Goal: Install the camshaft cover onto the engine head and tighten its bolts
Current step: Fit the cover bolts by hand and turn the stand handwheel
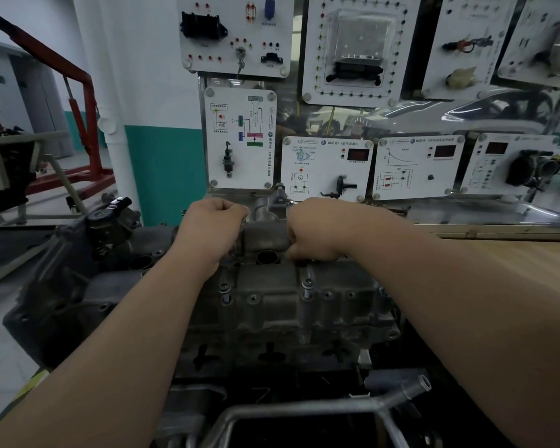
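The grey cast camshaft cover [272,305] lies on top of the engine head [265,354] in the middle of the head view. Two bolts stand raised in its near row, one bolt [224,290] on the left and another bolt [307,287] on the right. My left hand [212,229] has its fingers curled over the far left part of the cover. My right hand [314,234] is curled at the far right part, its fingertips low by a bolt hole; whatever they pinch is hidden. A round bore [267,257] shows between the hands.
Training panels [327,168] with sensors stand upright right behind the engine. A wooden bench top [511,253] lies to the right. A metal coolant pipe [398,396] crosses in front. A red engine hoist [84,101] and another engine stand are at the left.
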`<control>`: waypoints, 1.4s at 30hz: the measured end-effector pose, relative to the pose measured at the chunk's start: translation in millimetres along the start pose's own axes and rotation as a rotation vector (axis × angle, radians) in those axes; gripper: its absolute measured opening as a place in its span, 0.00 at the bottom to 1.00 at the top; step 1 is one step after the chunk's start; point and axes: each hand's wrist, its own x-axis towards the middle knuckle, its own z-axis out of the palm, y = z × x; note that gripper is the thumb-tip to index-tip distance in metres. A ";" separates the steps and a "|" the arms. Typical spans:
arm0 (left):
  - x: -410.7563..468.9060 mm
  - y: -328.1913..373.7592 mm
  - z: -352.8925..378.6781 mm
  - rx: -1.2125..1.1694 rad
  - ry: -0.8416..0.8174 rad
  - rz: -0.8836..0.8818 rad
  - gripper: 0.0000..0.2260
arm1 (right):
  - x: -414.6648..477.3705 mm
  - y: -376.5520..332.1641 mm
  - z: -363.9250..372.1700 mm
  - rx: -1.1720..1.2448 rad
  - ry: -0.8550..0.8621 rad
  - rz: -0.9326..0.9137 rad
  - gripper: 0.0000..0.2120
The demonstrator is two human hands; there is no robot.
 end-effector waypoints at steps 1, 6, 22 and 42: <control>-0.5 0.0 -0.3 -0.007 -0.003 -0.005 0.08 | 0.1 0.3 1.6 0.001 0.012 0.019 0.19; -5.9 14.9 -0.8 -0.292 -0.099 -0.174 0.08 | -13.5 6.3 -7.7 0.304 0.187 0.066 0.17; -50.1 61.1 36.3 -0.765 -0.325 -0.549 0.15 | -48.8 -7.9 -13.4 0.419 0.399 -0.132 0.10; -40.3 27.8 62.2 0.546 0.018 0.290 0.09 | -62.0 63.4 -2.4 0.462 0.031 0.230 0.05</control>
